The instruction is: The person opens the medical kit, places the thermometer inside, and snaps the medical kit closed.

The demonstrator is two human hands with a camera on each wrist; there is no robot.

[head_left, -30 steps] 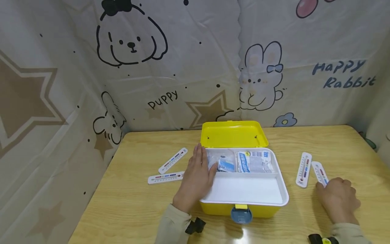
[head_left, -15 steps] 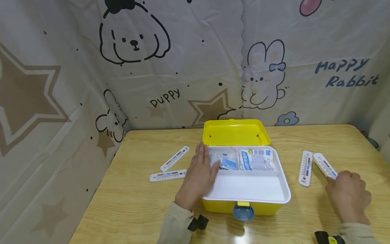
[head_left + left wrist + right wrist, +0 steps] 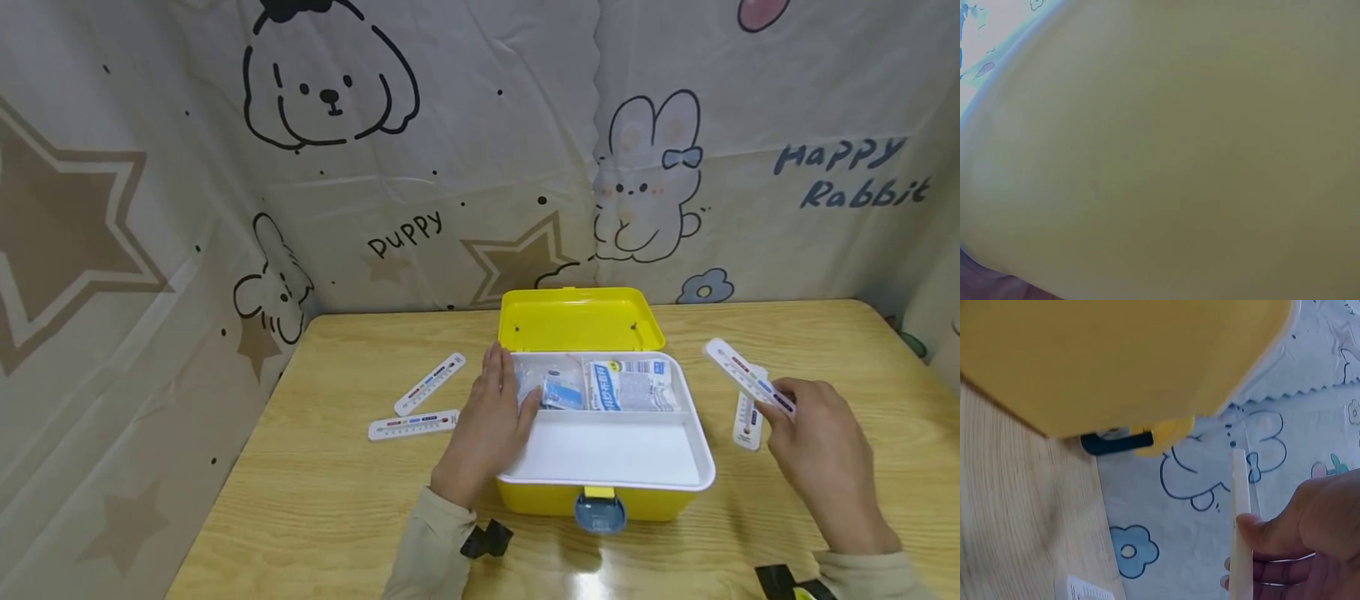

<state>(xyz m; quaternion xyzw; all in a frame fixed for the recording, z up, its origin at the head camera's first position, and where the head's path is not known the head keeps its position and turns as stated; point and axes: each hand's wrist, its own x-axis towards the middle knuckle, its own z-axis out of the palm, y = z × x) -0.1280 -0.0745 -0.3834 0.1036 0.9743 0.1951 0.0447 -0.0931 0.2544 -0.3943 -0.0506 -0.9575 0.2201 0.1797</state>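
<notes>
Between thumb and fingers my right hand [image 3: 823, 454] pinches a white strip thermometer [image 3: 738, 369], tilted and raised off the table. Seen edge-on in the right wrist view, that thermometer [image 3: 1242, 531] stands in front of the thumb. Below it, a second thermometer [image 3: 747, 423] lies partly covered on the table. With fingers extended, my left hand [image 3: 487, 425] rests along the left rim of a yellow box [image 3: 645, 502], thumb over the tray side. The box's yellow wall [image 3: 1166, 150] fills most of the left wrist view.
The yellow lid [image 3: 581, 321] is raised at the back. Inside the white tray [image 3: 611, 450] are a gauze packet [image 3: 633, 386] and a clear bag with a blue packet [image 3: 561, 393]. Two thermometers [image 3: 430, 384] lie left of the box. A blue latch [image 3: 600, 514] hangs in front.
My right hand has lifted the thermometer off the table and carried it left and up, over the other one. My left hand stays at the box rim.
</notes>
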